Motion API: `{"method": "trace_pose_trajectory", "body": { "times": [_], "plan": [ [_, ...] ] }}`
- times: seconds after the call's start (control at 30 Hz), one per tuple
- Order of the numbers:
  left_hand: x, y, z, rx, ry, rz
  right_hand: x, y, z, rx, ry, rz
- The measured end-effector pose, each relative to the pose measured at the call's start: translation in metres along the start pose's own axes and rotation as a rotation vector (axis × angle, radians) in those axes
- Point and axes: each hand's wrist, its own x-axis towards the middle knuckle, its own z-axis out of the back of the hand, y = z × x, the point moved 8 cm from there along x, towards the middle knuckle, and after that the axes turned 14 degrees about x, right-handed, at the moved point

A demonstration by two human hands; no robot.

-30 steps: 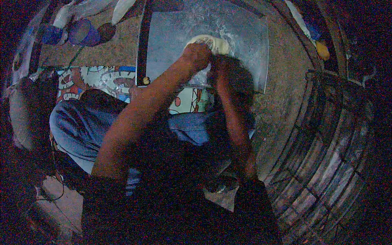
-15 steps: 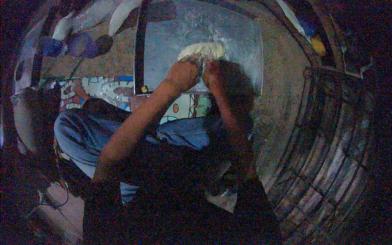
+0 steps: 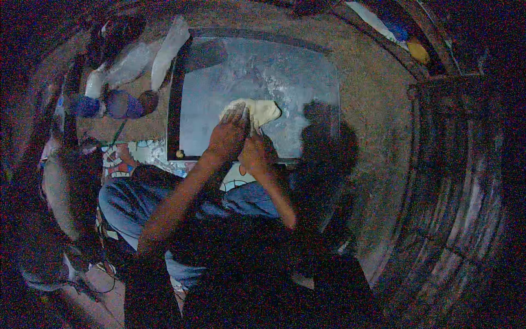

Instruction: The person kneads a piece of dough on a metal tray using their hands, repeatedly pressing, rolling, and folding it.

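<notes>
A pale, soft lump of dough point(image 3: 266, 111) lies on a wide grey metal tray point(image 3: 208, 71) dusted with white flour. My left hand point(image 3: 230, 133) rests on the dough's left part, fingers stretched out together and lying over it. Just right of it and nearer to me, my right hand point(image 3: 257, 152) is closed, its curled fingers at the dough's near edge; they seem to pinch it, though dimness blurs the fingertips. The dough's far right corner sticks out uncovered.
A small round yellowish piece point(image 3: 179, 154) sits at the tray's near left corner. Clear plastic bags point(image 3: 131, 64) and purple-blue bundles point(image 3: 123, 103) lie to the left. Beneath the tray's near edge is a patterned sheet point(image 3: 152, 149). A slatted wooden structure point(image 3: 455, 192) stands at right.
The view has tilted, so the tray appears lower. My left hand has gone from curled to flat on the dough. My right hand has shifted to the near edge, and the dough looks more bunched.
</notes>
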Motion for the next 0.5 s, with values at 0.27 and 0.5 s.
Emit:
{"method": "trace_pose_trajectory", "body": {
  "times": [0.27,0.5],
  "plan": [
    [0.004,0.011,0.002,-0.068,0.132,0.095,-0.001,0.029,0.056,0.032,-0.063,0.075],
    [0.023,0.008,0.027,0.101,0.056,0.089,0.005,0.060,0.113,-0.052,-0.315,0.301]
  ]
}}
